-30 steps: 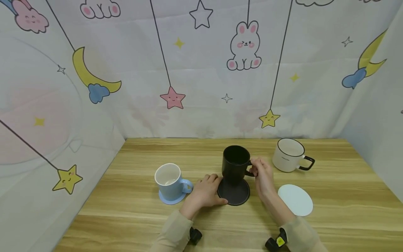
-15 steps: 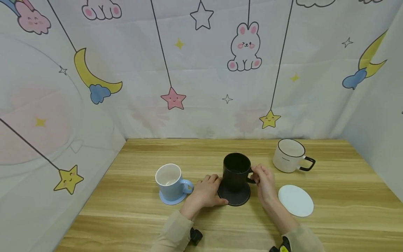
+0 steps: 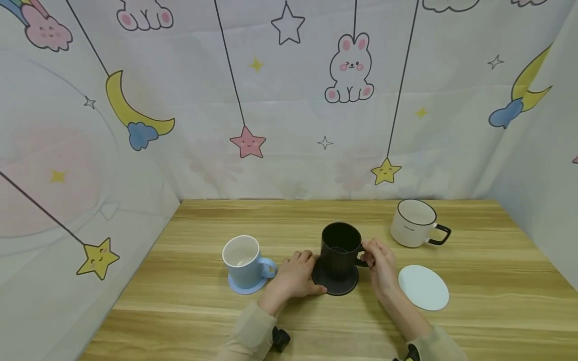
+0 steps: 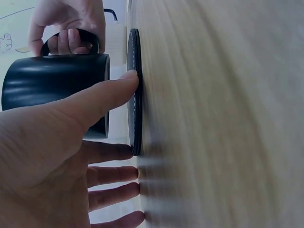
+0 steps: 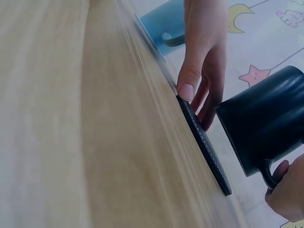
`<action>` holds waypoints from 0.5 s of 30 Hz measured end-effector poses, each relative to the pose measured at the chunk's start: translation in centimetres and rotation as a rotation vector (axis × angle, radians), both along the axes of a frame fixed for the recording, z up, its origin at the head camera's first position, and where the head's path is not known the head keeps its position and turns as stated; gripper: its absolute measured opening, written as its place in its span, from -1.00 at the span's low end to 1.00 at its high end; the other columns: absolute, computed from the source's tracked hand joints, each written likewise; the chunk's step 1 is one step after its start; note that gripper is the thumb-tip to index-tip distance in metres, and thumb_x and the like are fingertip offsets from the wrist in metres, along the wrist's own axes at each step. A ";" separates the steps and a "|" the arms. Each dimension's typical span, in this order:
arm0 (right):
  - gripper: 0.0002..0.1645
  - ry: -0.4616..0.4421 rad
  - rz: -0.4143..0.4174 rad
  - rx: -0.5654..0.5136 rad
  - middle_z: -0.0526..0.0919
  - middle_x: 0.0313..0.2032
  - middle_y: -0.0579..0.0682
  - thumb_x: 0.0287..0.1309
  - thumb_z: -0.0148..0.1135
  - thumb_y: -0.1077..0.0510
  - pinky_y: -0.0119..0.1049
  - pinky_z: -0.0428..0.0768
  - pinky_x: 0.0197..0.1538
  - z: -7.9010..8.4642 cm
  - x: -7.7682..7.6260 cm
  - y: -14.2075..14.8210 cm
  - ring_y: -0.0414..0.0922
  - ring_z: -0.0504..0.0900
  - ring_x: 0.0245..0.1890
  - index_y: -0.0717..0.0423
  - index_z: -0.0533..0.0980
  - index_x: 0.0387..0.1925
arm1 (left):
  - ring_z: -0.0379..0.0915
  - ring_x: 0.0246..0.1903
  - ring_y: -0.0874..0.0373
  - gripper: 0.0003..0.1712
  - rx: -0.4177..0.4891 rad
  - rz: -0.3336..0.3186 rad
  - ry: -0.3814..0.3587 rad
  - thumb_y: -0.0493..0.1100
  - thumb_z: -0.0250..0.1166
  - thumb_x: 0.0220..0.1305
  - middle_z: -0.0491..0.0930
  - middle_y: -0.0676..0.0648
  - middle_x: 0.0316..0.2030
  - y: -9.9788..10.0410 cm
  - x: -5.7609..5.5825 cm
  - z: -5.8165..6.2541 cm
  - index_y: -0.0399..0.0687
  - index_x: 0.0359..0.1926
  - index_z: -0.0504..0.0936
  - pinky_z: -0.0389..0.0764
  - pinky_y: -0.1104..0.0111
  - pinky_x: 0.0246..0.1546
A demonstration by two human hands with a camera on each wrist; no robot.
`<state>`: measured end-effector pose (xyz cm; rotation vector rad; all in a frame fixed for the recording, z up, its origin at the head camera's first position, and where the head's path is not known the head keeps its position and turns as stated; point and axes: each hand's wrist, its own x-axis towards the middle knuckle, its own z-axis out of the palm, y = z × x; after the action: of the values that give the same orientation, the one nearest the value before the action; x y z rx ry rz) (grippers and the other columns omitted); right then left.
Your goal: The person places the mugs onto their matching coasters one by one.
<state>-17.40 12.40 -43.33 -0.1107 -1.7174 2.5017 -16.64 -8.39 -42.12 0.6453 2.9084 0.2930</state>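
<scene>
My right hand (image 3: 381,263) grips the handle of a black mug (image 3: 339,250), fingers curled through it. Both wrist views show a gap between the mug's base and the round black stitched coaster (image 5: 204,145) lying on the table, so the mug hangs upright just above it. My left hand (image 3: 295,276) rests at the coaster's left side. Its thumb touches the near edge, and the index fingertip meets the rim in the left wrist view; the other fingers are spread fairly straight against the table. Left of that hand, a light blue mug (image 3: 244,265) stands on a blue coaster (image 3: 238,287).
A white mug (image 3: 412,225) with a black rim and handle stands at the back right of the wooden table (image 3: 180,321). In front of it lies a round white coaster (image 3: 423,287). A printed cloth (image 3: 289,100) forms the backdrop behind the table.
The right hand has lowered the black mug toward the black coaster, mostly in the first half second. The left hand has stayed in place at the coaster's edge.
</scene>
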 end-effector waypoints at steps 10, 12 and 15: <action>-0.50 -0.018 0.019 0.010 0.19 -0.71 -0.15 0.28 -0.02 0.33 -0.40 0.44 -0.27 -0.1 0.7 0.0 -0.23 0.21 -0.61 0.05 0.16 -0.77 | 0.33 0.19 -0.01 -0.11 0.014 -0.005 0.012 0.28 0.39 0.03 0.43 -0.07 0.19 0.0 0.0 -0.2 0.00 0.32 0.37 0.47 0.02 0.05; -0.50 -0.028 0.023 0.005 0.19 -0.70 -0.16 0.28 -0.02 0.32 -0.40 0.44 -0.26 -0.1 0.8 -0.1 -0.23 0.21 -0.60 0.05 0.17 -0.77 | 0.33 0.19 -0.01 -0.11 0.014 -0.003 0.009 0.28 0.39 0.03 0.43 -0.07 0.19 0.0 -0.1 -0.2 0.00 0.31 0.37 0.47 0.02 0.05; -0.50 -0.036 0.031 0.000 0.18 -0.70 -0.16 0.28 -0.03 0.32 -0.39 0.43 -0.24 -0.1 0.8 -0.2 -0.23 0.19 -0.61 0.05 0.16 -0.78 | 0.33 0.19 -0.01 -0.10 0.014 0.000 0.007 0.29 0.39 0.02 0.42 -0.07 0.19 0.0 -0.1 -0.3 -0.01 0.31 0.37 0.47 0.02 0.04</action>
<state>-16.65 12.23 -43.43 -0.1316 -1.7461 2.5367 -16.78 -8.37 -42.42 0.6490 2.9157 0.3126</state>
